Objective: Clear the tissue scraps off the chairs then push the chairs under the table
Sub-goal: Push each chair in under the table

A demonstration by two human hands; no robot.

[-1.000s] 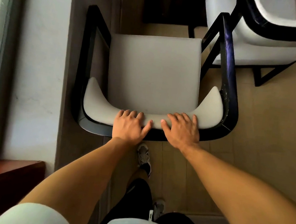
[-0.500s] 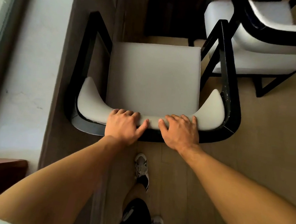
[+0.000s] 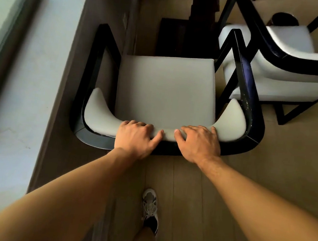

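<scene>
A single grey-and-white shoe point(image 3: 150, 209) is seen on the tan floor point(image 3: 266, 171) at the bottom of the head view, between two bare forearms that are stretched forward. Just beyond it, the curved back of a chair point(image 3: 165, 93) is gripped from behind by both hands. The left hand point(image 3: 135, 137) is laid over the pale padded backrest, its fingers curled over the top edge and its thumb stretched along the cushion toward the middle. The right hand point(image 3: 198, 144) is set close beside it on the same rail, its fingers hooked over the padding and its thumb pointed inward, a short stretch of cushion being left between the two thumbs. The chair's square grey seat lies directly ahead of the hands, framed by black armrests on either side, and nothing is seen lying on it. A pale wall point(image 3: 16, 85) and a dark skirting strip are passed close on the left. Farther off, to the right, a second chair point(image 3: 277, 74) of the same black frame and white padding is stood at an angle, just beside the first chair's right armrest. Ahead of the seat, a dark wooden shape is glimpsed in shadow; what it is cannot be told.
</scene>
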